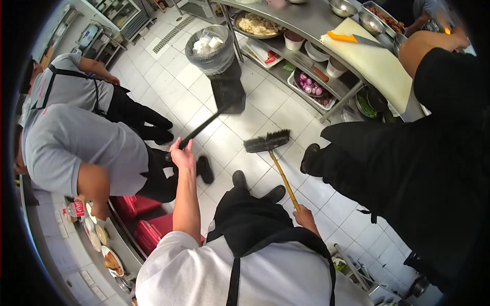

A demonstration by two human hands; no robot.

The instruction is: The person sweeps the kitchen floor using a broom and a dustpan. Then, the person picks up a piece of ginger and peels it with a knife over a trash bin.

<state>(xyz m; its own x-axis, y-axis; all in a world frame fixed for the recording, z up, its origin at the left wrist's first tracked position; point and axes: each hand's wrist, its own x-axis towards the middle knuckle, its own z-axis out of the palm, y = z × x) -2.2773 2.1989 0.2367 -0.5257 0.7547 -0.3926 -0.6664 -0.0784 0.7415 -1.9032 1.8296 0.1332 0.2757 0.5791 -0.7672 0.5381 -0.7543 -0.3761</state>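
Observation:
My left hand (183, 154) is closed, palm up, round the long handle of a black dustpan (228, 92). The dustpan's pan stretches out ahead, against or just in front of a bin (208, 65) lined with a clear bag; I cannot tell if they touch. White crumpled waste (207, 43) lies in the bin. In my right hand (305, 218) is the yellow stick of a broom (284, 179). Its black bristle head (267, 141) is on or close to the tiled floor in front of my shoes.
Two people in grey shirts (84, 148) stand at left by a counter with plates (113, 261) and red crates (133, 209). At right, a person in black (403, 168) stands beside a steel table with a cutting board (372, 66) and an orange-handled knife (343, 37). Its lower shelves hold food and onions (309, 84).

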